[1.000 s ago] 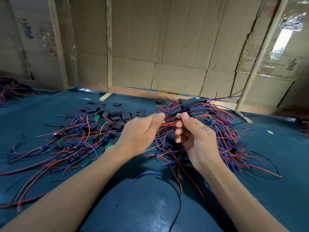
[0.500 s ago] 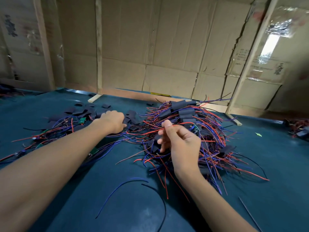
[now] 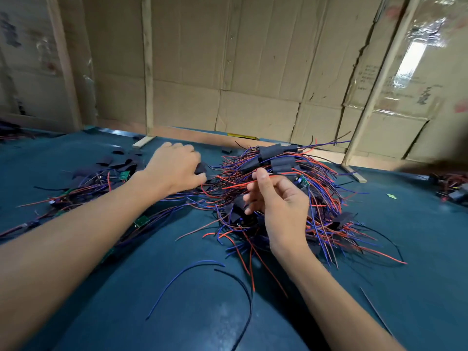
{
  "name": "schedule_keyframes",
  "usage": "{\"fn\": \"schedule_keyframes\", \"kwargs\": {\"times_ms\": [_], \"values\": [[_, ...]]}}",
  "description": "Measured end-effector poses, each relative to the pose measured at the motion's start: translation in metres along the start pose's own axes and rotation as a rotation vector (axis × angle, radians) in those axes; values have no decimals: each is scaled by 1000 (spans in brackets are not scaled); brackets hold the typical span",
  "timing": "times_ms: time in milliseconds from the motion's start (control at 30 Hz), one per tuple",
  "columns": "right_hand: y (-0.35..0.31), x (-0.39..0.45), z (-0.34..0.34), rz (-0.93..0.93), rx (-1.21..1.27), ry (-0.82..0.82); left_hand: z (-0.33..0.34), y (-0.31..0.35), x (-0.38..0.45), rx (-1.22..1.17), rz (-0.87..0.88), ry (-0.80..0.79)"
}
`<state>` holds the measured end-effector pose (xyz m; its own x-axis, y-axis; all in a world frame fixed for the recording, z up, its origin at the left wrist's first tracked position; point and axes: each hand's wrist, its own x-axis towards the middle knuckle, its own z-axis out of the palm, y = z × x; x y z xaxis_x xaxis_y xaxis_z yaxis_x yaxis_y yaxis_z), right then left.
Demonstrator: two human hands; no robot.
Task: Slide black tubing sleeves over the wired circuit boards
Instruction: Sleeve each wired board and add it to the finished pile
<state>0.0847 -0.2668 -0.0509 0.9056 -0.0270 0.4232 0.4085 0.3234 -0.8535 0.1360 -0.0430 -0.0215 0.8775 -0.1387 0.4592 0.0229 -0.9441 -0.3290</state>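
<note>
Desk [image 3: 152, 287]: dark teal. Wires [image 3: 316, 198]: red, blue, some black. Tubing sleeves [image 3: 271, 152]: black. Circuit boards [image 3: 124, 175]: green, apparently. Wall [image 3: 253, 72] at twelve o'clock: brown cardboard.

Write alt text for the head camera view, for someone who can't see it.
A person's right hand pinches a red wire above a tangled pile of red and blue wired circuit boards, some already in black tubing sleeves. The left hand reaches to loose black sleeves and grips one. All lies on a dark teal table before cardboard walls.
</note>
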Motion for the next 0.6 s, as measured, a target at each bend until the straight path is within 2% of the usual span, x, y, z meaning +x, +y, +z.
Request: {"fn": "schedule_keyframes", "kwargs": {"times_ms": [100,200,367,600], "values": [[-4,3,0,-27,27,13,-9,15,-22,-374,-37,334],[-8,5,-3,-16,136,-4,-17,30,-42,-524,36,533],[-17,8,-13,50,249,-52,-20,42,-61,-736,105,568],[-21,10,-14,8,236,-81,-26,40,-64,-718,271,588]]}}
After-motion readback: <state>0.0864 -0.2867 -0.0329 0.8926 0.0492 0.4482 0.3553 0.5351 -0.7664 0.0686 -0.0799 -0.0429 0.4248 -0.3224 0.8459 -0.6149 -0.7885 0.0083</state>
